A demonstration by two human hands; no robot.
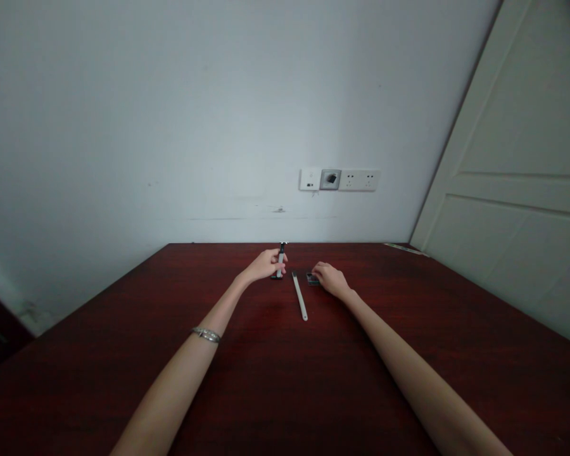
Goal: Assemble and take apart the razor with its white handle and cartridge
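Note:
My left hand is closed around a slim upright object with a pale grey middle and black ends; its kind is unclear. The lower black end is at the tabletop, and a light-coloured bit shows at the top. To the right, my right hand bends its fingers down over a small dark flat piece with light markings, pinching its right side. Part of that piece is hidden under the fingers. Between both hands lies a long white stick-like handle with a dark tip, its holed end toward me, touched by neither hand.
The dark red wooden table runs back to a pale wall. Wall sockets and switches sit above its back edge. A white panelled door stands at the right. A thin patterned strip lies at the back right edge.

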